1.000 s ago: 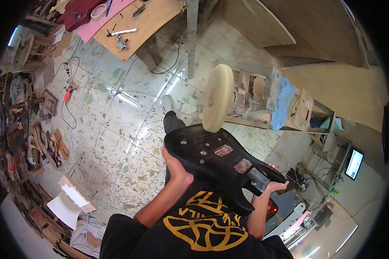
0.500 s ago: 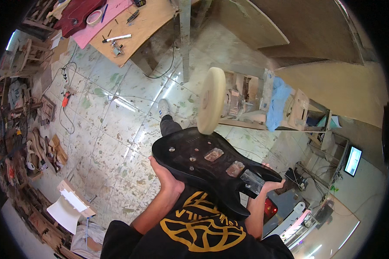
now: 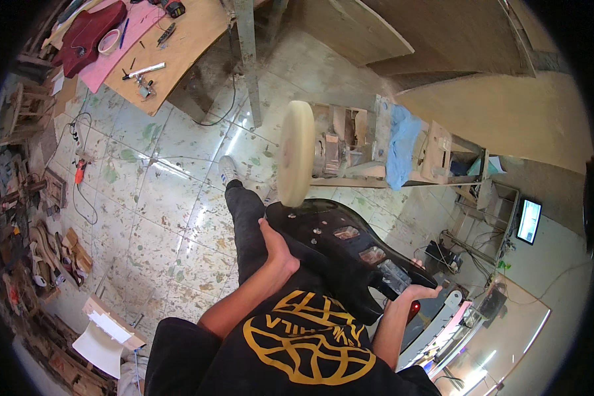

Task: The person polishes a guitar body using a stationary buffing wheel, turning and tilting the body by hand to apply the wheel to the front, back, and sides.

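Observation:
I hold a glossy black electric guitar body [image 3: 346,251] with both hands. My left hand [image 3: 277,254] grips its rounded lower edge. My right hand [image 3: 419,285] supports it from below at the neck pocket end. The body's upper edge touches the rim of a cream buffing wheel [image 3: 295,153] mounted on a motor stand [image 3: 350,148]. The body tilts steeply, its cavities facing up and right.
A wooden workbench [image 3: 185,46] with a dark red guitar body [image 3: 86,33], tape and tools stands at the upper left. Guitar parts and wood pieces [image 3: 39,224] pile along the left. A blue cloth [image 3: 399,145] hangs by the motor. A lit screen [image 3: 528,221] is at right.
The guitar body has tipped up more steeply and shifted right against the wheel. My left hand moved up along its edge. The view has swung left.

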The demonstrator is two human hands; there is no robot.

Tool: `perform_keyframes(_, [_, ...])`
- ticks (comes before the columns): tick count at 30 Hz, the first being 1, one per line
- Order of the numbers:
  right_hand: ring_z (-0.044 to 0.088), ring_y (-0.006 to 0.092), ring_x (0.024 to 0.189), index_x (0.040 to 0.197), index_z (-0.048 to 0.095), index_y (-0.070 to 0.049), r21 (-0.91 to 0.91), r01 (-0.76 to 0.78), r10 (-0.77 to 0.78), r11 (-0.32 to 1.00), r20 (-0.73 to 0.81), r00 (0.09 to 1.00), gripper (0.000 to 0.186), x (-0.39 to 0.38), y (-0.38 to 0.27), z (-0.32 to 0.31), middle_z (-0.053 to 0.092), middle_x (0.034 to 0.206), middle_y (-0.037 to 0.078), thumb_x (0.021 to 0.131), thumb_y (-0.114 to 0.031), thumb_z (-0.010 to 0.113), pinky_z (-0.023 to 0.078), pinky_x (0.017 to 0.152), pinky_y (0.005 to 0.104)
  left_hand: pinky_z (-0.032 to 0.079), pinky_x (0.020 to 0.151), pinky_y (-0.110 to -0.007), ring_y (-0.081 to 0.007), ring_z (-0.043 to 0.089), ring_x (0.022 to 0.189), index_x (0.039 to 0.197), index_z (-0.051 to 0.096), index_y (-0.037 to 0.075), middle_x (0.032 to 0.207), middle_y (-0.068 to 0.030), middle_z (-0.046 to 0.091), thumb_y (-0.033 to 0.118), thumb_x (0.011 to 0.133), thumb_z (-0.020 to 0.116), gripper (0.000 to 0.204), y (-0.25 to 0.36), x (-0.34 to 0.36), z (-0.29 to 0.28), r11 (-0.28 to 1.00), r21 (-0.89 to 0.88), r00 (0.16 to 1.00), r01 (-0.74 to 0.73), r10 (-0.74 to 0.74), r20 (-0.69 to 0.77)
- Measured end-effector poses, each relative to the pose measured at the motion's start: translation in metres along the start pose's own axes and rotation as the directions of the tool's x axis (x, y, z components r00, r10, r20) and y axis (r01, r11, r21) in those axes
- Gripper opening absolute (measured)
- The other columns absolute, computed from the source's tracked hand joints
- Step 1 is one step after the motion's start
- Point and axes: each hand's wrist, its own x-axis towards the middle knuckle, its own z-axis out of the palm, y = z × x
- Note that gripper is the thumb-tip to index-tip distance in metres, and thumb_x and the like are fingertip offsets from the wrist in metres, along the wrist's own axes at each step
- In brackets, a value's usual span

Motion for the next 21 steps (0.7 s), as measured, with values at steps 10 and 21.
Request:
perform_keyframes(10, [0.059, 0.0336, 0.076, 0.086, 0.052, 0.005, -0.005, 0.063, -0.063, 0.998, -0.053, 0.997, 0.081, 0.027, 0.025, 0.0, 0.06, 0.079, 0.021, 0.085, -0.071, 0.023, 0.051, 0.077, 0.0439, 0.014, 0.11, -0.059, -0.0317, 0.037, 0.133, 0.141, 0.041, 0.017, 0.144, -0.0077, 0.043, 0.07, 0.09, 0.019, 0.078, -0.008, 0.038, 0.035, 0.976, 0.183, 0.968, 0.118, -0.071, -0.241])
perform_keyframes(21, [0.056, 0.032, 0.078, 0.109, 0.052, 0.0, -0.048, 0.031, -0.033, 0.998, -0.028, 0.999, 0.081, 0.01, 0.083, 0.051, 0.058, 0.086, 0.018, 0.085, -0.071, 0.022, 0.05, 0.075, 0.0449, 0.026, 0.106, -0.059, -0.0328, 0.038, 0.132, 0.143, 0.037, 0.013, 0.145, -0.0103, 0.04, 0.069, 0.09, 0.021, 0.079, 0.018, 0.111, 0.01, 0.999, 0.027, 0.988, 0.046, -0.042, -0.149])
